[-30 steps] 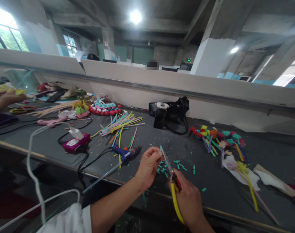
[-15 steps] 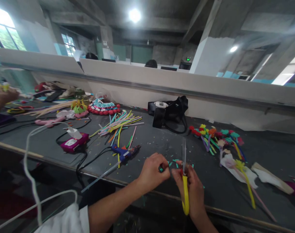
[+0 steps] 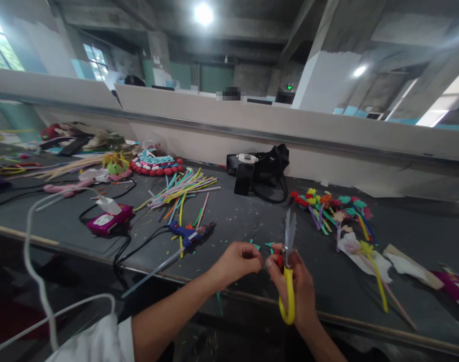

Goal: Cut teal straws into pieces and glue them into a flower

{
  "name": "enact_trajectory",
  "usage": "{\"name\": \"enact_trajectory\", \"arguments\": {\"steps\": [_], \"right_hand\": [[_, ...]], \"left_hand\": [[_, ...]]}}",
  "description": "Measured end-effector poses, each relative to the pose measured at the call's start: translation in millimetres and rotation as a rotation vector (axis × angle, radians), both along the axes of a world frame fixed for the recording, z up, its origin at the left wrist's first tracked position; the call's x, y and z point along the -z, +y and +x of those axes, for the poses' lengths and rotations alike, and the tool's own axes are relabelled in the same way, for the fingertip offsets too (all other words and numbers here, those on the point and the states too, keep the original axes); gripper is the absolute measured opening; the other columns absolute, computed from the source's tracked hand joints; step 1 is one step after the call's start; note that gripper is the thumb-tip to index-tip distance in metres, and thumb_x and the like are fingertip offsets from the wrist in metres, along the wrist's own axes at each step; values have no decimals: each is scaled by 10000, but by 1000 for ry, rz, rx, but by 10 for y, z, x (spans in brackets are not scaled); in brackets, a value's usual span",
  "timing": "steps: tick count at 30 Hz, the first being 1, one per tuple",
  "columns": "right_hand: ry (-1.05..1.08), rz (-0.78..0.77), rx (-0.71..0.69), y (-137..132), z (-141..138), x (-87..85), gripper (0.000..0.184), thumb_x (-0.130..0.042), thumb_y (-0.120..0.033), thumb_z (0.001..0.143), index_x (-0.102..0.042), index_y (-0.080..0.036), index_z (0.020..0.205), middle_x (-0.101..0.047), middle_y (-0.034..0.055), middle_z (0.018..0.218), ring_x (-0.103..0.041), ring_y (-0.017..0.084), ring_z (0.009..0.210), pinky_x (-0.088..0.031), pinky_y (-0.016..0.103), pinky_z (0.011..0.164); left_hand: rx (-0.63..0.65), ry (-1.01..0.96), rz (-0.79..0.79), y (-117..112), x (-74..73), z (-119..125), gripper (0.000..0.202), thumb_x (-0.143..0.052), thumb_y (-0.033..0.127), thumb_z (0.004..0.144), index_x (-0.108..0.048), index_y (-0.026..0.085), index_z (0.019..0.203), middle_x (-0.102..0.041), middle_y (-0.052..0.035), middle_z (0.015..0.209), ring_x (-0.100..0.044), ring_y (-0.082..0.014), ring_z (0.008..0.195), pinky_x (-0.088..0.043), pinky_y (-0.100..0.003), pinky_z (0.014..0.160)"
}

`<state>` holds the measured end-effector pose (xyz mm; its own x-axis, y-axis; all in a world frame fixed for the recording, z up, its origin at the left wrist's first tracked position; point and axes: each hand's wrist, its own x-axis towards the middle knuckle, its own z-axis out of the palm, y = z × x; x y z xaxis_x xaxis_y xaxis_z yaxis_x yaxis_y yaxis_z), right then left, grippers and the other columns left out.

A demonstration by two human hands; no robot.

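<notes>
My right hand (image 3: 303,286) is closed round scissors with a yellow handle (image 3: 289,291), their blades pointing up and away from me. A small red piece (image 3: 278,259) shows between the thumb and forefinger of that same hand. Just left of it, my left hand (image 3: 237,261) has its fingers curled into a pinch over the table's front edge. What those fingers hold, if anything, is hidden. Beyond the hands lie short green snippets (image 3: 255,245) on the dark tabletop.
A blue glue gun (image 3: 186,234) lies left of my hands, before a pile of coloured stems (image 3: 184,190). Fluffy flowers (image 3: 329,203) lie to the right. A phone (image 3: 244,179) leans on a black bag (image 3: 270,163). A magenta power strip (image 3: 109,221) has a white cable plugged in.
The dark green bit seen in my left hand no longer shows. The scissors' blades look slightly wider apart, and the red piece shows more clearly. The whole view has shifted a little.
</notes>
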<state>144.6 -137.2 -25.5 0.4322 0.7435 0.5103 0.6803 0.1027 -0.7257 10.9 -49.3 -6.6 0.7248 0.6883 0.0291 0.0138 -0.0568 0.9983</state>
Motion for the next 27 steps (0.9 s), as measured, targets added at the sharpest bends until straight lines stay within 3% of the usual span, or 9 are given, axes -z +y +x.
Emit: {"name": "enact_trajectory", "arguments": {"steps": [3,9,14,18,27], "right_hand": [[-10,-4,-8,-7,8,-24,249,-560,-352,836,-601,-178,1008,-670,16,758,-615,127,591,-501,239,571],[-42,6,-15,-17,4,-69,225,-564,-350,830,-607,-194,986,-683,38,838,-641,148,656,-511,252,599],[-68,-25,-8,-53,-60,-40,269,-540,-407,867,-604,-193,1016,-701,57,892,-666,163,687,-531,266,640],[-122,-98,-22,-90,-114,61,291,-534,-413,876,-607,-195,1054,-711,31,826,-674,161,679,-523,250,648],[-342,-165,46,-92,-169,152,301,-506,-328,854,-610,-224,1117,-734,19,942,-706,185,789,-535,279,667]], "left_hand": [[66,-27,-199,50,-33,-24,65,-631,218,627,-647,167,589,-571,21,549,-486,-117,554,-360,-240,593],[97,-37,-276,43,-33,-15,46,-630,181,600,-654,164,565,-574,19,528,-478,-113,532,-358,-242,579],[-130,-250,-360,33,-60,13,8,-652,162,600,-653,157,594,-566,14,552,-463,-101,551,-348,-227,591],[-328,-490,-389,73,-124,3,49,-677,174,621,-629,165,623,-563,17,597,-490,-105,606,-364,-222,630],[-416,-642,-416,8,-142,2,114,-727,215,678,-626,162,678,-581,22,641,-497,-101,634,-381,-216,641]]}}
